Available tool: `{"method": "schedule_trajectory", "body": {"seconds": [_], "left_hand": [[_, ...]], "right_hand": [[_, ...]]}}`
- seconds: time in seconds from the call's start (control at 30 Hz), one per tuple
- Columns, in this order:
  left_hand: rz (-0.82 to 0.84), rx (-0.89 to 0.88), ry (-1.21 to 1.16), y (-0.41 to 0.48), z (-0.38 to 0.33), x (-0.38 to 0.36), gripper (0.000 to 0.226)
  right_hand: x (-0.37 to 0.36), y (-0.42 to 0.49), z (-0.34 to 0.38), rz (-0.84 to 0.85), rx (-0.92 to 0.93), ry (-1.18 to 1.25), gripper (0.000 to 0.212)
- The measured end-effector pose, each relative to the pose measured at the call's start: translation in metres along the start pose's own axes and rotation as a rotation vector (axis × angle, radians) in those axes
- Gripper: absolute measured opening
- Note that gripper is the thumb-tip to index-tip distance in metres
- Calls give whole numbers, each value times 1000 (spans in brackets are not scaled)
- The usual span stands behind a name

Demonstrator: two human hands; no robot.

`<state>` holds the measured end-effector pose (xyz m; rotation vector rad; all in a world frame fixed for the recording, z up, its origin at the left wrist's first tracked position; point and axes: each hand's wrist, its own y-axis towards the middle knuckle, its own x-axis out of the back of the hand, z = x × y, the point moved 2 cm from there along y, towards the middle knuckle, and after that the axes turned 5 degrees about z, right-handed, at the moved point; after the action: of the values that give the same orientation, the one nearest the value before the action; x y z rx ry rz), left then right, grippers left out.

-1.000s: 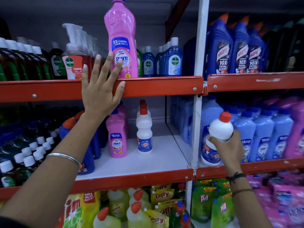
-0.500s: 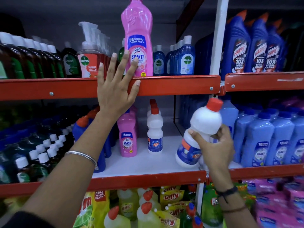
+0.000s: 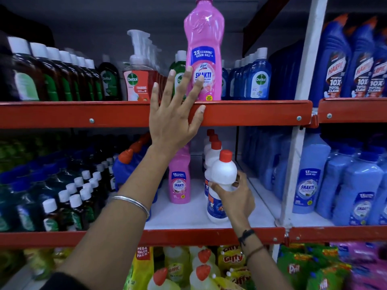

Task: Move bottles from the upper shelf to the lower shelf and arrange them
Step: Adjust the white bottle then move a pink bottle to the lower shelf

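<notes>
Placing a white bottle (image 3: 219,185) with a red cap on the lower shelf (image 3: 188,214), we have the right hand (image 3: 234,197) wrapped around its waist, fingers closed on the body just above the blue label. It sits at the front of a file of like white bottles (image 3: 211,151), upright or nearly so; whether its base has fully met the shelf we cannot tell.

Our left hand (image 3: 173,120) is raised to the upper shelf (image 3: 251,111), fingers spread wide, holding nothing; fingertips lie against the lower label of the tall pink bottle (image 3: 204,55), thumb over the red shelf lip.

Handling notes, as judgement:
- Pink bottle looks full, tall and narrow-footed, standing right at the shelf edge, so likely top-heavy and easy to tip.
- Glossy moulded plastic and a smooth label: probably slick.
- Walls are stiff enough for a firm squeeze, not fragile.
- Best hold: the pinched waist above the label, the grip going all the way round, not fingertips only.

A smaller pink bottle (image 3: 180,178) already stands on the lower shelf, just beside the white file.
</notes>
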<state>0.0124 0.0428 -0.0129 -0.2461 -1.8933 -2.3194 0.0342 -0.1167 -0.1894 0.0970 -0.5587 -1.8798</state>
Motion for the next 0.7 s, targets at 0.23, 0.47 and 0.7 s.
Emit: {"method": "schedule_trajectory", "body": {"seconds": [0.23,0.47,0.7], "left_hand": [[10,4,8,0,-1,-1,54],[78,7,-95,-2,3,7,58],[109,160,-28,-21,58,22,58]], "right_hand": [[-10,5,-3,15,39,-126,76],[2,-5,1,66,92,-191,79],[47,-16,99,-233,539,86,56]]}}
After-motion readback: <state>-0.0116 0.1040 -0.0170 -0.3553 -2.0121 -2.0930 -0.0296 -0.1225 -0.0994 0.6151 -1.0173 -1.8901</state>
